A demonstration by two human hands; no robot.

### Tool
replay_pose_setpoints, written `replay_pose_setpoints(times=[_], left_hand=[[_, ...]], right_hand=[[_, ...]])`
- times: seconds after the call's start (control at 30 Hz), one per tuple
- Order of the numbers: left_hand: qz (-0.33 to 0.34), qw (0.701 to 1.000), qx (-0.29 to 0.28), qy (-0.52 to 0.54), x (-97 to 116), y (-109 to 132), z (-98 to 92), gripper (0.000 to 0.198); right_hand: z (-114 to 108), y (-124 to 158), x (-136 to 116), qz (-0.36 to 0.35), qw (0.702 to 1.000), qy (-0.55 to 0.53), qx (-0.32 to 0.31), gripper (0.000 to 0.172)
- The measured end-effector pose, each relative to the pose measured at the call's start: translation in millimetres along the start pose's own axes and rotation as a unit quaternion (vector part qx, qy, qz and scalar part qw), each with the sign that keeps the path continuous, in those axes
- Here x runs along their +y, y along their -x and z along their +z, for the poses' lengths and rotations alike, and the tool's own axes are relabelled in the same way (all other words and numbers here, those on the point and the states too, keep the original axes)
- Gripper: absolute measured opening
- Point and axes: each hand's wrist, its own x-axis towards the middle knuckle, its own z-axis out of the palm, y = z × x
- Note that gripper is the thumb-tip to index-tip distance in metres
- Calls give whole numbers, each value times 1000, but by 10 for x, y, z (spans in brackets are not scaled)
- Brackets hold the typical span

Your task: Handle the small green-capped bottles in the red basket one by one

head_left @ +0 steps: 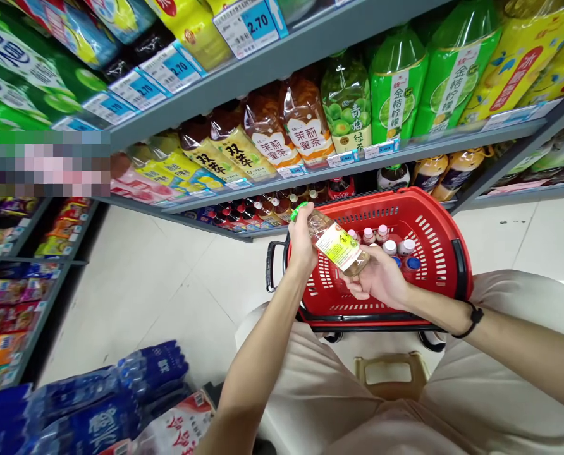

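A drink bottle [341, 246] with a green cap, a white and yellow label and a brownish body lies tilted between my hands, label up. My left hand [303, 239] is closed around its neck end, just below the cap. At the base, my right hand [385, 278] cradles the bottle from below, fingers partly hidden behind it. Both hands are over a red shopping basket [429, 287] with black handles and wheels. Inside the basket stand several small bottles [408, 248] with pink, white and blue caps.
Shelves of bottled drinks [305, 120] run along the front, with price tags [258, 25] on their edges. Packs of bottled water [97, 404] stand at lower left. Snack shelves [11, 297] are at far left. A beige stool [396, 373] shows between my legs.
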Motion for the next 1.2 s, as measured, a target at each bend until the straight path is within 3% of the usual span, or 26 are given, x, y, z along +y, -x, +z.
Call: replay_pose_setpoints(times=[0.43, 0.8, 1.0, 1.2], left_hand=[[19, 998, -63, 3, 28, -27, -80, 41], [38, 994, -85, -54, 39, 21, -92, 47], [33, 994, -73, -70, 73, 46, -89, 51], [93, 985, -102, -105, 46, 70, -118, 57]], right_hand=[[-22, 35, 67, 12, 997, -12, -71, 38], [-106, 3, 143, 10, 991, -60, -115, 46], [-110, 10, 148, 23, 991, -62, -117, 48], [-102, 12, 160, 17, 993, -59, -98, 54]])
